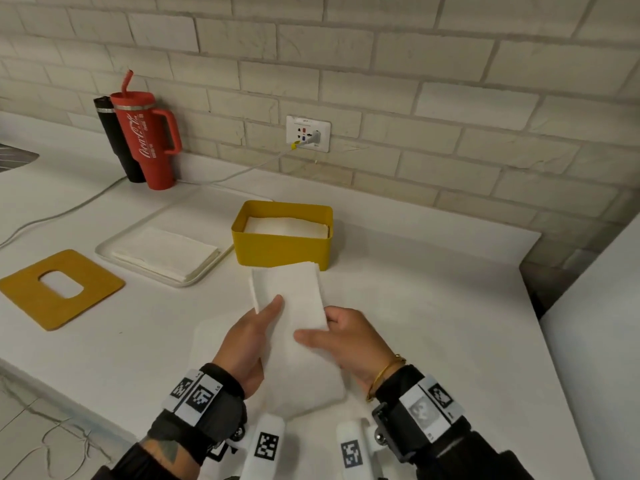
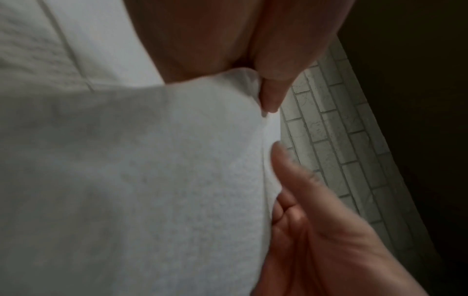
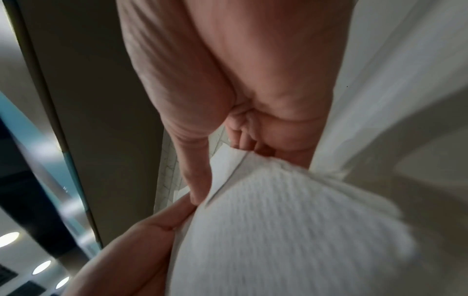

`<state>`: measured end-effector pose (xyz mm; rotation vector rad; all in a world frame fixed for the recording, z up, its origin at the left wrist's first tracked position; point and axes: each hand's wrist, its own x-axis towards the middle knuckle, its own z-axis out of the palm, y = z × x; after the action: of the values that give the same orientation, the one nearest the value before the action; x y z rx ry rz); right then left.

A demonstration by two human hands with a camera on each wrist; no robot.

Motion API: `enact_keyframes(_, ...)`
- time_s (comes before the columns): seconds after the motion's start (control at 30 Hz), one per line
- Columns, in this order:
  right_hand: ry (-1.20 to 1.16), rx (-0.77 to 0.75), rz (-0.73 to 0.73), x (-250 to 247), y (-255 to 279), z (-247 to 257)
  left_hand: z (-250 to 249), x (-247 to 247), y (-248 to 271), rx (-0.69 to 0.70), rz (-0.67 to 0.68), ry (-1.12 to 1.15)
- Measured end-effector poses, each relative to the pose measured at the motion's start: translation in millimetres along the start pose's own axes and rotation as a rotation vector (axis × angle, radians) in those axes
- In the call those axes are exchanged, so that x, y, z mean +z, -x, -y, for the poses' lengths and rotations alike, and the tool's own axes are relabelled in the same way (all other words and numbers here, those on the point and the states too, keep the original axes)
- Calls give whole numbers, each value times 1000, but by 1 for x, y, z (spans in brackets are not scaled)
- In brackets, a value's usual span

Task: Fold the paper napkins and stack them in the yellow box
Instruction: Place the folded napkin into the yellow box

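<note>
**Currently held: one folded napkin, both hands, short of the box**

Presently the folded napkin [image 1: 289,299] is off the desk [image 1: 433,306], just in front of the yellow box [image 1: 282,249], its far end close to the box's near wall.

- **Left hand** [image 1: 251,337]: grip closed on the napkin's left edge, thumb on top, the other fingers hidden beneath the paper.
- **Right hand** [image 1: 346,337]: grip closed on the right edge, thumb laid across the top face, fingers curled at the side. The wrist views, though blurred, show paper pinched at both edges.

**Handling, as judged:** very light, soft and limp; textured tissue that sags where unsupported, creases readily and could tear under a hard pull. The folded layers may slip apart. Best taken at the two long edges, pinched through all layers, kept level and lowered flat.

**Count:**
- Napkin in hand: one.
- Napkins in the yellow box: a stack [image 1: 287,226], number not readable.
- Unfolded napkins: one pile [image 1: 166,254] on a white tray [image 1: 104,249], left of the box; number not readable.
- Another white sheet [image 1: 214,344] lies on the desk beneath the hands; whether one or several cannot be told.
- Yellow box: one.
- Mustard lid with an oval slot [image 1: 62,289]: one, far left.
- Red tumbler [image 1: 147,140]: one; black bottle [image 1: 114,140] behind it: one.
</note>
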<state>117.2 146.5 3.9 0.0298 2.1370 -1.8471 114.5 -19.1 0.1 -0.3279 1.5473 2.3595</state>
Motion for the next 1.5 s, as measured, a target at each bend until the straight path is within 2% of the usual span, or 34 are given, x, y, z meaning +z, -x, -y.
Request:
enact_keyframes(0.07, 120, 13, 67, 2, 1, -9, -1, -6, -2, 38, -31, 6)
enact_keyframes(0.2, 359, 142, 211, -15, 6, -7, -14, -28, -5, 105, -118, 47)
enact_keyframes(0.27, 449, 130, 126, -37, 1, 2, -20, -40, -2, 125, -164, 73)
enact_keyframes(0.37, 506, 70, -95, -66, -15, 18, -26, -55, 7, 128, -219, 83)
enact_keyframes(0.43, 578, 77, -128, -72, -26, 25, -25, -62, 13, 126, -247, 80)
enact_keyframes(0.63, 947, 187, -39, -27, -71, 17, -23, -81, 30, 118, -329, 92)
enact_keyframes(0.73, 1202, 239, 62, 5, -74, 11, -26, -93, 38, 131, -370, 105)
enact_keyframes(0.8, 1288, 249, 89, 18, -74, 9, -28, -103, 43, 135, -405, 117)
enact_keyframes(0.93, 1214, 243, 132, 27, -87, 1, -31, -115, 47, 144, -436, 160)
enact_keyframes(1.03, 1121, 216, 104, 25, -87, -3, -34, -116, 47, 148, -446, 171)
enact_keyframes(1.17, 985, 16, 2, 23, -84, 6, -36, -110, 44, 140, -424, 174)
enact_keyframes(1.27, 943, -115, 136, 35, -90, 17, -38, -106, 42, 146, -395, 160)
enact_keyframes(1.33, 1051, -95, 231, 45, -96, 18, -40, -105, 42, 150, -390, 155)
enact_keyframes(1.4, 1147, -39, 262, 49, -103, 16, -41, -107, 43, 150, -389, 160)
enact_keyframes(1.5, 1076, -20, 308, 48, -108, 16, -39, -113, 46, 146, -396, 176)
